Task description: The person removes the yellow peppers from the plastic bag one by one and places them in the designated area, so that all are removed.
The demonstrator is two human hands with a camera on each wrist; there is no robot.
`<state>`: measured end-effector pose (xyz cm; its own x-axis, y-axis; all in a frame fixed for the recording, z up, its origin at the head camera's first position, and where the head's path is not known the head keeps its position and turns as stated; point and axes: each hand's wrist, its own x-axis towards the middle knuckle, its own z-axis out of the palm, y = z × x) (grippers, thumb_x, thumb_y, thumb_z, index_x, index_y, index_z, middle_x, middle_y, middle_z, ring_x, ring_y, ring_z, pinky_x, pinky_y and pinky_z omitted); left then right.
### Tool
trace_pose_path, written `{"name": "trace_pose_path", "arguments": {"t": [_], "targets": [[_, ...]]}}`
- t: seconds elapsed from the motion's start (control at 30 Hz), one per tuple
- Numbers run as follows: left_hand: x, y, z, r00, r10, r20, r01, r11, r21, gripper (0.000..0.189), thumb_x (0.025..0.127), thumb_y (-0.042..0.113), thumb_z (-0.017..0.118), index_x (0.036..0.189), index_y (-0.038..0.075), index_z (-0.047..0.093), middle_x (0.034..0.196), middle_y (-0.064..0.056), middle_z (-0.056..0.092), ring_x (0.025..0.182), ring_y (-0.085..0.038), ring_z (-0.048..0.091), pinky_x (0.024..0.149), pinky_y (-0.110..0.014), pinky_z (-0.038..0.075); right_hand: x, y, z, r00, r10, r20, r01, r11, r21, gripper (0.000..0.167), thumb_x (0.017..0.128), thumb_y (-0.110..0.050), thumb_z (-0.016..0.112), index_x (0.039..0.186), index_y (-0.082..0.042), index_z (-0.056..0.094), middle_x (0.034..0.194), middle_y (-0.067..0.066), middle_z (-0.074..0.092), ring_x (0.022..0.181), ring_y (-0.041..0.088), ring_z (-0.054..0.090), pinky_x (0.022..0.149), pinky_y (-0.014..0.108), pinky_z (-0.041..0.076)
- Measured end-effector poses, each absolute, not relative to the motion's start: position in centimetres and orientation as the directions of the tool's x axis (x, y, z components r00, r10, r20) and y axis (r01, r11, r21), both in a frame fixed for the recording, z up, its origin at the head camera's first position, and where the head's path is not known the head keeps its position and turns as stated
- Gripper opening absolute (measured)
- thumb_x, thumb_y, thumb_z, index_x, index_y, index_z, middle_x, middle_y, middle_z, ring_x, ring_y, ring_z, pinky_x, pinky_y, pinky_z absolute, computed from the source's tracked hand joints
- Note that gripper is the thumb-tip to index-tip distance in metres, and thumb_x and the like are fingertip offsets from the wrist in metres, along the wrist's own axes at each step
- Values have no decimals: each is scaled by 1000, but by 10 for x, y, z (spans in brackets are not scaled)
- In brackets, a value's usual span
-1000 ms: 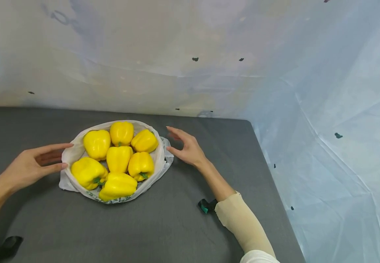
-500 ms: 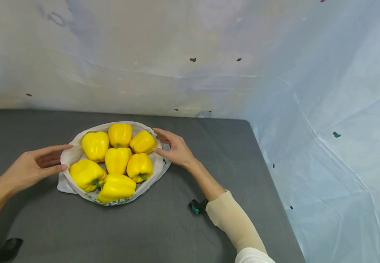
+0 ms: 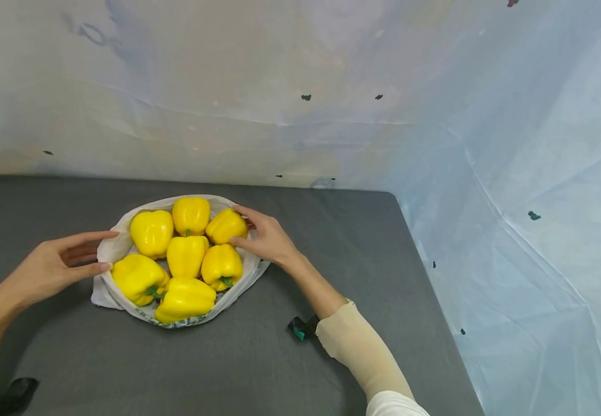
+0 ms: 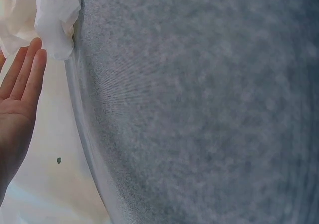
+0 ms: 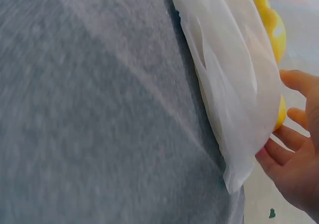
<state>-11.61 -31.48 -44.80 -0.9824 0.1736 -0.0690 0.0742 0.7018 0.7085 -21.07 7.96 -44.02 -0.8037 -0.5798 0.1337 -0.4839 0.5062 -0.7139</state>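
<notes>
Several yellow bell peppers (image 3: 186, 256) sit in a white plastic bag (image 3: 248, 267) with its mouth rolled wide. My left hand (image 3: 53, 268) is at the bag's left rim, fingertips and thumb at the plastic; in the left wrist view its straight fingers (image 4: 31, 77) reach the white plastic. My right hand (image 3: 271, 238) reaches over the right rim, thumb and fingers spread at either side of the rear right bell pepper (image 3: 226, 226). In the right wrist view the right hand (image 5: 301, 154) is beside the bag, partly hiding a yellow pepper (image 5: 282, 112); firm contact cannot be seen.
The bag stands on a dark grey table (image 3: 217, 370), toward its back edge. Pale plastic sheeting (image 3: 342, 138) hangs behind and to the right. Black straps (image 3: 302, 327) are at both forearms.
My right hand has moved left, from outside the bag's right rim to over it, at the rear right bell pepper. My left hand stays at the left rim.
</notes>
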Motion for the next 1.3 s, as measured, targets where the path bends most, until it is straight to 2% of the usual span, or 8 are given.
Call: {"name": "trace_pose_path", "arguments": {"t": [0.07, 0.17, 0.4, 0.5, 0.6, 0.77, 1.1, 1.3], "targets": [[-117, -315, -448, -981, 177, -74, 73, 701, 710, 74, 89, 34, 76, 150, 8, 42, 149, -30, 40, 119, -53, 49, 70, -2, 43, -210, 75, -440, -815, -568, 119, -480, 545, -687, 68, 91, -33, 73, 150, -14, 44, 148, 2, 51, 123, 13, 55, 101, 24, 45], [-119, -316, -447, -980, 184, -77, 77, 703, 707, 77, 89, 34, 76, 152, 10, 40, 151, -29, 38, 120, -56, 48, 76, -15, 53, -209, 70, -439, -827, -550, 113, -477, 581, -660, 70, 90, -36, 74, 150, -15, 44, 149, 2, 49, 128, 14, 53, 104, 24, 43], [-118, -314, -447, -978, 190, -91, 72, 708, 703, 79, 88, 35, 76, 152, 7, 38, 151, -31, 37, 119, -58, 48, 81, -33, 57, -209, 60, -440, -857, -507, 96, -442, 626, -643, 79, 87, -47, 73, 153, -20, 39, 150, -3, 47, 129, 12, 50, 104, 28, 43], [-118, -313, -447, -978, 185, -100, 62, 704, 707, 83, 88, 36, 76, 154, 8, 35, 153, -30, 34, 121, -59, 46, 91, -54, 50, -209, 57, -441, -872, -481, 89, -423, 651, -630, 81, 86, -50, 73, 153, -20, 40, 148, -2, 49, 124, 12, 53, 100, 29, 46], [-119, -311, -447, -977, 178, -113, 46, 702, 711, 86, 88, 37, 76, 156, 10, 31, 155, -30, 29, 122, -59, 44, 92, -71, 37, -209, 53, -441, -887, -453, 87, -406, 678, -613, 80, 85, -52, 74, 151, -19, 42, 143, 0, 53, 115, 13, 56, 91, 28, 49], [-120, -311, -448, -976, 175, -129, 32, 703, 710, 86, 89, 38, 76, 157, 11, 30, 155, -31, 28, 123, -59, 43, 92, -73, 37, -210, 47, -443, -906, -410, 102, -385, 700, -602, 77, 83, -52, 75, 147, -18, 48, 138, 1, 57, 108, 13, 58, 85, 28, 50], [-119, -308, -447, -975, 183, -122, 44, 706, 707, 84, 89, 37, 75, 156, 10, 32, 153, -33, 31, 121, -60, 44, 90, -71, 40, -213, 51, -448, -906, -402, 135, -393, 678, -621, 75, 82, -46, 77, 146, -19, 49, 138, -2, 58, 111, 14, 59, 100, 46, 39], [-118, -311, -445, -975, 199, -104, 68, 704, 707, 79, 90, 36, 75, 154, 12, 35, 150, -33, 35, 119, -58, 47, 88, -73, 41, -213, 56, -446, -891, -426, 157, -420, 643, -641, 75, 82, -44, 78, 146, -18, 49, 137, 1, 58, 106, 13, 60, 90, 32, 50]]}}
